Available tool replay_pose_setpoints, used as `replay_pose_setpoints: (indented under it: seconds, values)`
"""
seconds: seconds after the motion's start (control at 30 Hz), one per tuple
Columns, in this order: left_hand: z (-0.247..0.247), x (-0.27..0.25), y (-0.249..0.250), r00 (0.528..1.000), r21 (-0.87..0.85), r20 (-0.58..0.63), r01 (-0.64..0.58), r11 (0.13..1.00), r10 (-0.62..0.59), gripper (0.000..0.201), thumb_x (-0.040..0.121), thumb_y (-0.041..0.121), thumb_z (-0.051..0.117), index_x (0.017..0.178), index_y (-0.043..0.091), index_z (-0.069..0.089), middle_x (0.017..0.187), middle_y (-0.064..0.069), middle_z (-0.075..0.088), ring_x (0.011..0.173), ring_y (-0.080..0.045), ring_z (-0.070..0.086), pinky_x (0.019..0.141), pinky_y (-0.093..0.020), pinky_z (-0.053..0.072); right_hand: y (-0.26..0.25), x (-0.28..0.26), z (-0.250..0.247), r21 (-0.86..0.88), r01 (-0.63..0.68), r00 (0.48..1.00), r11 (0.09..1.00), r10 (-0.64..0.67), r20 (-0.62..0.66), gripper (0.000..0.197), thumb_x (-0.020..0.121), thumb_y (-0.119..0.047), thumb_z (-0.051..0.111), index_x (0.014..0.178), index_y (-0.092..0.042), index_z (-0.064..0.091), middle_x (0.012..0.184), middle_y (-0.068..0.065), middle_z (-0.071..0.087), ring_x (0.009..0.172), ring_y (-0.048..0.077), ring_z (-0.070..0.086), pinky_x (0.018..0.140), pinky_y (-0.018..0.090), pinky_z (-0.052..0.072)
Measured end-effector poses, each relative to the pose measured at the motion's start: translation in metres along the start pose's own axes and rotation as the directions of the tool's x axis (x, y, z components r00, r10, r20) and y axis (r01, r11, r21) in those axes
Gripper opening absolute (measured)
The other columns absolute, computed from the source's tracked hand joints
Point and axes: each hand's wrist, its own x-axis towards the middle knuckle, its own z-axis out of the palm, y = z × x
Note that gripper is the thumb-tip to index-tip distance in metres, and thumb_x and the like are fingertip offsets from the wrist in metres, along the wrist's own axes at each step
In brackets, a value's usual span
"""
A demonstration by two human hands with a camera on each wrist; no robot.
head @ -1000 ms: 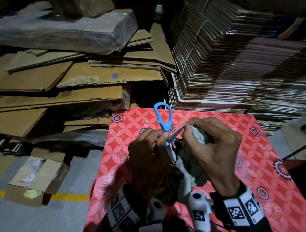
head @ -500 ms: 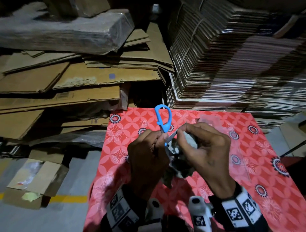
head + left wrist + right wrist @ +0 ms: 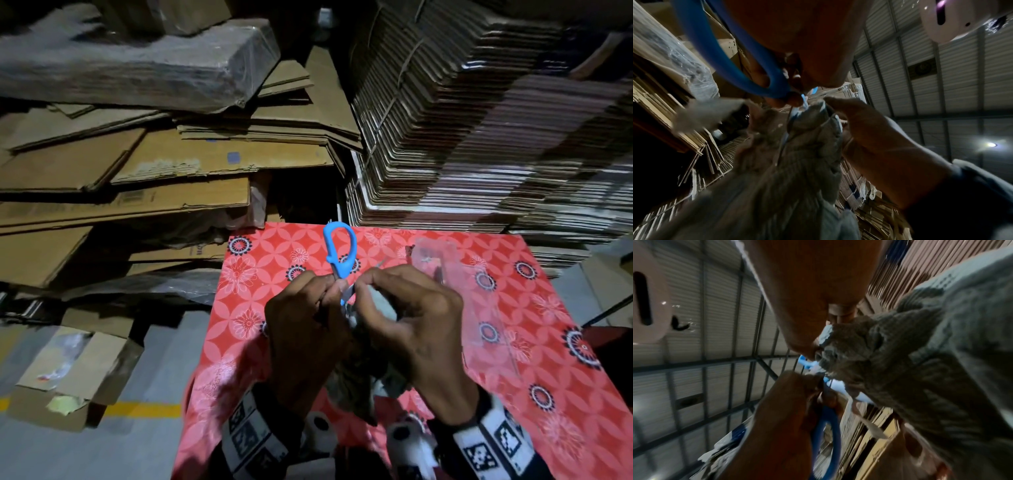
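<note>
Loose flattened cardboard (image 3: 137, 161) lies piled at the left. Above the red flower-patterned surface (image 3: 513, 308), the left hand (image 3: 305, 329) curls its fingers round blue-handled scissors (image 3: 337, 250), one handle loop pointing up and away. Just beside it, the right hand (image 3: 418, 329) pinches a bunched grey knitted cloth (image 3: 380, 305) at the blades, fingers narrow. Tied cardboard bundles (image 3: 479, 154) rise at the right.

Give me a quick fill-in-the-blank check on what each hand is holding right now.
1. The left hand grips scissors with a ____ handle loop.
2. The right hand pinches a knitted cloth of ____ colour.
3. Both hands work above a flower-patterned table cover that is mostly ____.
4. Behind it rise stacks of flattened ____.

Missing words: blue; grey; red; cardboard
</note>
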Motion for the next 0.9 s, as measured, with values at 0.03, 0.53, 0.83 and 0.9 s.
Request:
replay_pose_setpoints:
  seconds: [0.03,0.53,0.83,0.9]
  values:
    - [0.001,-0.001,-0.001,1.000,0.002,0.007,0.007,1.000,-0.007,0.032,0.094,0.014,0.059,0.062,0.012,0.061,0.059,0.004,0.047,0.058,-0.016,0.043,0.055,-0.024,0.023,0.006,0.003,-0.002,0.016,-0.009,1.000,1.000,0.009,-0.017,0.009,0.085,-0.010,0.077,0.086,-0.017,0.083,0.080,-0.007,0.071,0.072,0.009,0.067,0.065,0.027,0.053]
    - [0.007,-0.003,-0.009,1.000,-0.010,0.014,0.024,1.000,-0.024,0.028,0.092,0.010,0.063,0.064,0.013,0.063,0.066,0.013,0.042,0.058,-0.013,0.046,0.059,-0.008,0.028,0.008,0.007,-0.007,0.034,-0.036,0.999,0.999,0.035,0.027,0.016,0.084,-0.004,0.078,0.083,-0.020,0.080,0.080,-0.008,0.070,0.075,0.008,0.068,0.067,0.029,0.053]
    - [0.009,-0.005,-0.013,0.996,-0.031,0.006,0.084,0.996,-0.084,0.031,0.096,0.024,0.056,0.067,0.018,0.065,0.065,0.015,0.042,0.059,-0.002,0.039,0.060,-0.005,0.028,0.023,0.022,-0.016,0.083,-0.114,0.993,0.990,0.117,-0.025,0.016,0.087,-0.006,0.077,0.082,-0.020,0.080,0.078,-0.003,0.073,0.072,0.018,0.070,0.067,0.041,0.055]
    - [0.009,-0.004,-0.012,0.993,-0.066,0.022,0.118,0.991,-0.117,0.032,0.096,0.027,0.056,0.067,0.018,0.066,0.062,0.014,0.048,0.058,-0.003,0.045,0.057,-0.008,0.031,0.028,0.031,-0.025,0.181,-0.168,0.983,0.969,0.178,-0.041,0.016,0.089,-0.007,0.077,0.082,-0.021,0.079,0.078,-0.003,0.073,0.071,0.017,0.069,0.066,0.041,0.056]
